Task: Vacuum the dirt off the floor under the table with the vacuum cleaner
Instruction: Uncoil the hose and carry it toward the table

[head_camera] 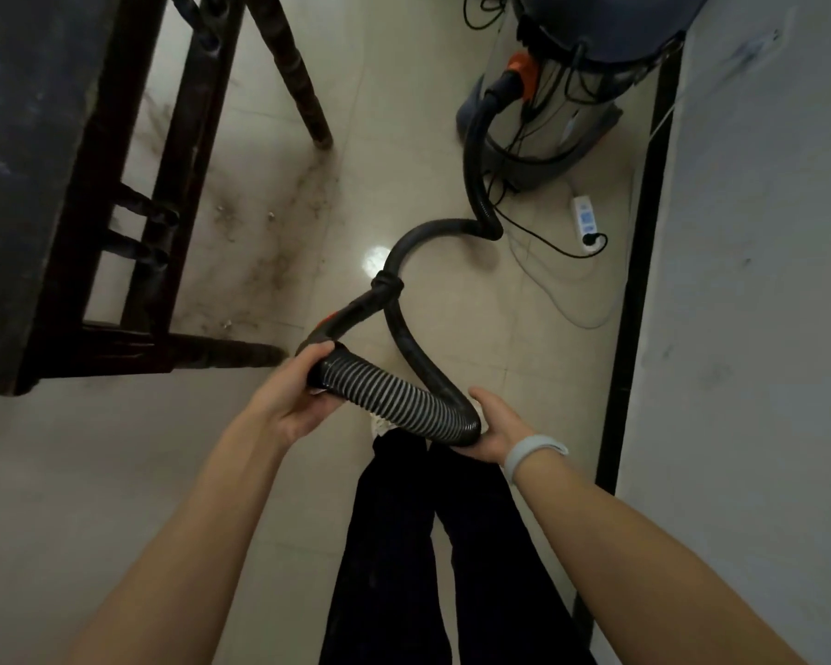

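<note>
Two hands, one hose, one vacuum, one table.
The left hand [294, 395] curls round the ribbed hose [394, 400] near its end; the right hand [495, 427] cups the bend from below, fingers seemingly half curled. The hose loops across the floor [452, 328] to the vacuum [562, 122]. Dirt [269, 232] lies beneath the table [34, 151], upper left.

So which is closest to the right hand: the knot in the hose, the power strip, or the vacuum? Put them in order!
From the right hand:
1. Knot in the hose, just ahead and to the left.
2. Power strip, on the floor farther ahead, by the wall.
3. Vacuum, farthest, at the top.
</note>
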A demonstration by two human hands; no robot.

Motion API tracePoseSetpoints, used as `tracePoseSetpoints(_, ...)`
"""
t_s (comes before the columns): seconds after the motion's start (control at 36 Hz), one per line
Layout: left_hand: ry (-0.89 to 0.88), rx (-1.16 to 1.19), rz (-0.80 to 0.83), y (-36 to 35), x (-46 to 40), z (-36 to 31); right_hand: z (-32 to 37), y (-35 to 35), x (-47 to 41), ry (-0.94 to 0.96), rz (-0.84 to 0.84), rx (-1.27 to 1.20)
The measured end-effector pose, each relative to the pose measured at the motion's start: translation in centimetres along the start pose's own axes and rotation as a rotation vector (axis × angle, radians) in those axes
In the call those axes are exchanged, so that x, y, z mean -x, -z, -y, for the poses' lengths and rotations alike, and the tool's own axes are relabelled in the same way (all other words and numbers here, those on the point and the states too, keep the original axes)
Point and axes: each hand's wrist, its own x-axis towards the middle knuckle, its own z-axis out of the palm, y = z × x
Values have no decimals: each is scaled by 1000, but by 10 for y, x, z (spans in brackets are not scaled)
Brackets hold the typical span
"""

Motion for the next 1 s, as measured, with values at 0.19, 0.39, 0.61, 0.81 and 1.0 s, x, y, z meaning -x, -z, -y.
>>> tracePoseSetpoints(0.19, -149, -176, -152, 11, -10, -9, 6, -13, -1, 335, -222, -1)
tracePoseSetpoints(0.39, -473, -1111, -190, -6, -10, 5, 19, -37, 43, 657, -246, -137)
tracePoseSetpoints(0.61, -901, -1493, 196, -46, 19, 43, 37, -61, 97, 819, -24, -107)
tracePoseSetpoints(0.81, -998, -1329, 218, -53, 19, 16, 57, -58, 108, 623, 172, -244)
tracePoseSetpoints(1.0, -724, -1126, 460, -32, 25, 1, 91, -39, 92, 397, 226, -723)
